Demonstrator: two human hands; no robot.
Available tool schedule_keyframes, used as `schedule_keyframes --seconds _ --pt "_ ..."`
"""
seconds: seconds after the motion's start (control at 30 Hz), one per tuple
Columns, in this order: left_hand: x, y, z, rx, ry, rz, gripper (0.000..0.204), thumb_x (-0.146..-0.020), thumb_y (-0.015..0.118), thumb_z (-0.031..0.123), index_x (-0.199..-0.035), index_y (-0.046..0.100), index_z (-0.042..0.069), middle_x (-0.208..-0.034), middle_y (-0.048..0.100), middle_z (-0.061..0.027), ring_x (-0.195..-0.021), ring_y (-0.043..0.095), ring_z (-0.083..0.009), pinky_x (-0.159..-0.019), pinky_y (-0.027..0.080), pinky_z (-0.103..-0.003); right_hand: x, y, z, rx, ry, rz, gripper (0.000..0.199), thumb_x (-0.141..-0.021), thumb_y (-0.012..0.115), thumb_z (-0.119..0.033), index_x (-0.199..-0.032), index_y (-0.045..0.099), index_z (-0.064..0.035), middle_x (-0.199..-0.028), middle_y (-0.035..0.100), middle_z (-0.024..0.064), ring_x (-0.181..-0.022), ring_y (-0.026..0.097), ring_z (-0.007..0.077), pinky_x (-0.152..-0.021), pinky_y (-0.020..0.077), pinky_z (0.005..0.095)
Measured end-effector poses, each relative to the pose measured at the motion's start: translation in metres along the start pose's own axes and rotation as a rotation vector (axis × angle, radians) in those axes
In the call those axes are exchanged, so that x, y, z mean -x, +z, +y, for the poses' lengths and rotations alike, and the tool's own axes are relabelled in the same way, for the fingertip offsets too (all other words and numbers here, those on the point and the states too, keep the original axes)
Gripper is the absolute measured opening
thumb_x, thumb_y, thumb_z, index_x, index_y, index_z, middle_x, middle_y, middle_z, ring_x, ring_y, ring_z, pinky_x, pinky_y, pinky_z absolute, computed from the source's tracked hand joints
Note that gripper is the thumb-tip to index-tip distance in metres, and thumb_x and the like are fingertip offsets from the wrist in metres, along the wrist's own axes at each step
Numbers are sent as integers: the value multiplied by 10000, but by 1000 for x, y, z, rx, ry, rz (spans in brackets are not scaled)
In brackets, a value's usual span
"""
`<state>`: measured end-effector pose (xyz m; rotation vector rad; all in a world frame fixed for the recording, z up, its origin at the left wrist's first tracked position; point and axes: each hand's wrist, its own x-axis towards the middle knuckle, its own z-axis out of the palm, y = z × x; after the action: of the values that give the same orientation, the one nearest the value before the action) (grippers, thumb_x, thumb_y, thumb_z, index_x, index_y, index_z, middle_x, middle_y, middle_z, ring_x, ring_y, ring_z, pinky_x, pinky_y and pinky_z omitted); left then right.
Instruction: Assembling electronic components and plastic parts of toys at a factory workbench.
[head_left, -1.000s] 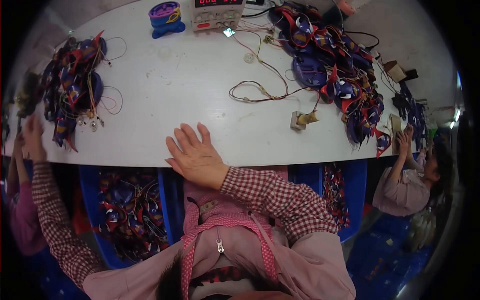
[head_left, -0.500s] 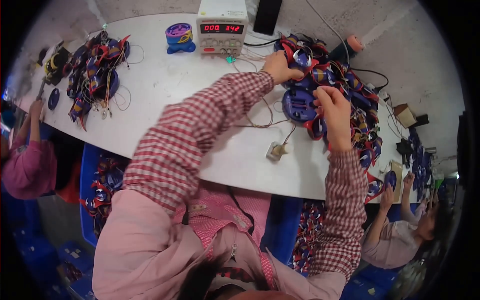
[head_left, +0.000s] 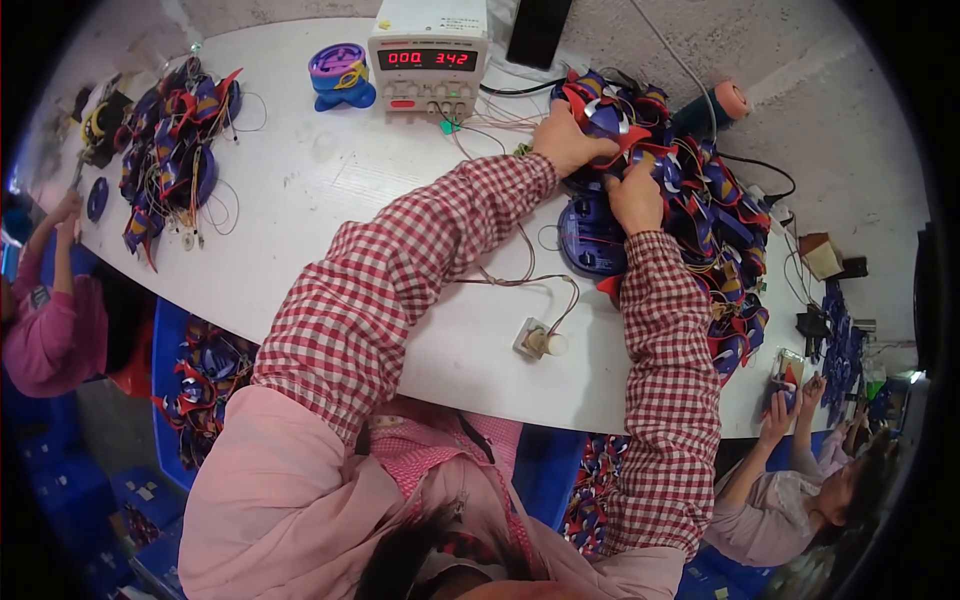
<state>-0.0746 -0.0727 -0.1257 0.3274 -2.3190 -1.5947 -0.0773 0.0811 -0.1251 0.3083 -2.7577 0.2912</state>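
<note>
My left hand [head_left: 566, 142] is closed on a purple-and-red toy part [head_left: 603, 118] at the near side of a heap of similar wired parts [head_left: 725, 205]. Close by on its right, my right hand [head_left: 638, 200] reaches into the same heap with bent fingers. Its fingertips press together by the purple part, and what lies between them is hidden. Just below the hands rests a round dark-purple base [head_left: 592, 238] with slots in it. A thin cable runs over the white table to a small white block with a pale round knob [head_left: 537, 339].
A power supply [head_left: 428, 70] with red digits stands at the back, beside a purple-and-blue round holder [head_left: 342, 78]. More wired toy parts [head_left: 175, 150] lie at the left. Blue bins [head_left: 550, 470] sit below the table edge. Co-workers [head_left: 790, 480] work at both sides.
My right hand has moved up and away from me, from above the round base to the heap beside my left hand. My left hand stays on the toy part. The view has shifted slightly.
</note>
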Motion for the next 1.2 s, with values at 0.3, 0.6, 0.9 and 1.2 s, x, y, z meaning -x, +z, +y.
schedule_keyframes --seconds 0.3,0.6,0.9,1.2 --pt "10 -74 59 670 101 -155 658 -633 819 136 -1150 443 -20 -1021 601 -109 -876 593 -152 -785 488 -279 -11 -111 3 -942 394 -369 315 -778 643 -173 -1017 598 28 -657 571 34 -480 522 105 -434 422 232" --pt "75 -192 170 919 450 -172 431 -696 750 57 -1038 491 26 -885 594 -40 -764 599 -134 -734 514 -279 -14 -192 46 -1439 260 32 206 -859 620 -130 -1003 574 10 -769 568 33 -573 538 87 -477 425 199" --pt "225 -305 172 480 561 -166 392 -735 722 97 -1061 523 10 -878 600 -40 -802 599 -122 -721 494 -250 125 -236 -80 -1477 101 -413 262 -855 633 -123 -1063 571 25 -715 567 9 -511 491 60 -444 403 193" --pt "253 -313 -12 138 66 67 592 -649 821 108 -1074 425 -6 -1020 553 -93 -904 574 -165 -810 489 -279 208 -108 -124 -1206 149 -744 274 -878 595 -166 -1065 586 34 -704 570 3 -521 496 50 -453 380 189"
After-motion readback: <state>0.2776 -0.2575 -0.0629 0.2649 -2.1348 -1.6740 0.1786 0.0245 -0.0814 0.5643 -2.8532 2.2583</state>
